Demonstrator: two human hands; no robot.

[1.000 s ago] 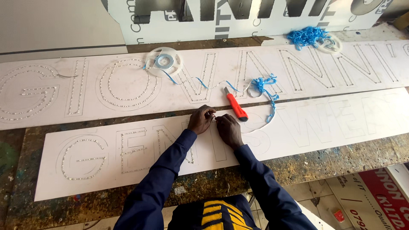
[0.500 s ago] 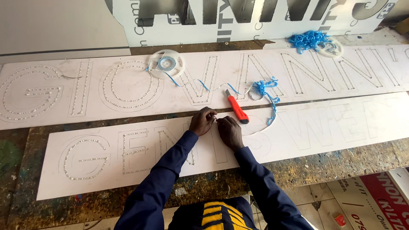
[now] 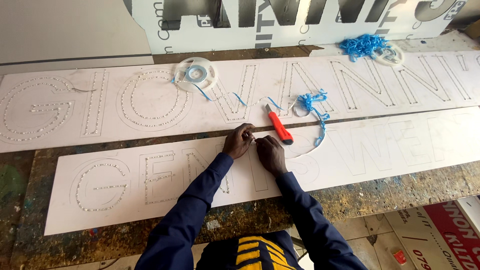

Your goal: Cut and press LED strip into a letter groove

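both hands pinching at the near white sign panel (image 3: 150,210)

my left hand (image 3: 238,141) and right hand (image 3: 270,152) meet, fingers narrow on something tiny i cannot make out; orange utility knife (image 3: 279,130) just beside them.

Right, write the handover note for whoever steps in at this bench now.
Left hand and right hand: fingertips together, pinching something small at the top edge of the near white letter-outlined sign panel; what they hold is too small to tell.
Orange utility knife lies just right of the hands, beside a loose blue-and-white strip running from the clear reel on the far white panel.
Done: far panel's visible letters dotted; near panel's first letters too.
Left: near panel's letters rightwards.
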